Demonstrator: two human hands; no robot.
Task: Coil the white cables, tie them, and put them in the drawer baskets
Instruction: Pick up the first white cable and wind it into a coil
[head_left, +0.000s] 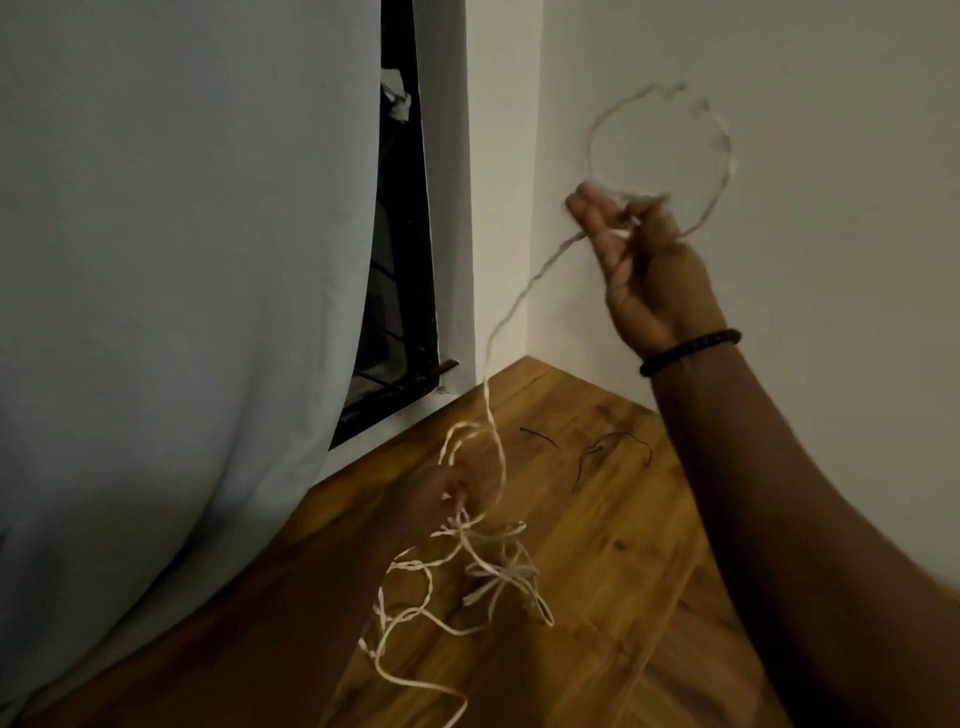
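1. Largest by far, a pale grey-green curtain (171, 291) fills the left side and hangs down to the table.
2. White walls (779, 78) meet in a corner behind the hands, and a dark window with bars (400, 291) shows in the gap beside the curtain.
3. Below them lies the wooden table (597, 519), its grain running toward the corner.
4. The right hand (649, 270) is raised in front of the wall, its fingers pinching the white cable (491, 415); a blurred loop of cable stands above the fingers, and a dark bead bracelet (691, 351) circles the wrist.
5. The left hand (447, 493) is low over the table, dim and blurred; it grips several loops of the same cable, though how its fingers lie I cannot tell.
6. From the right hand the cable runs down to the left hand, and below that it hangs in a loose tangle over the table.
7. Two thin dark wire ties (613, 447) lie on the table, near the corner and apart from the cable.
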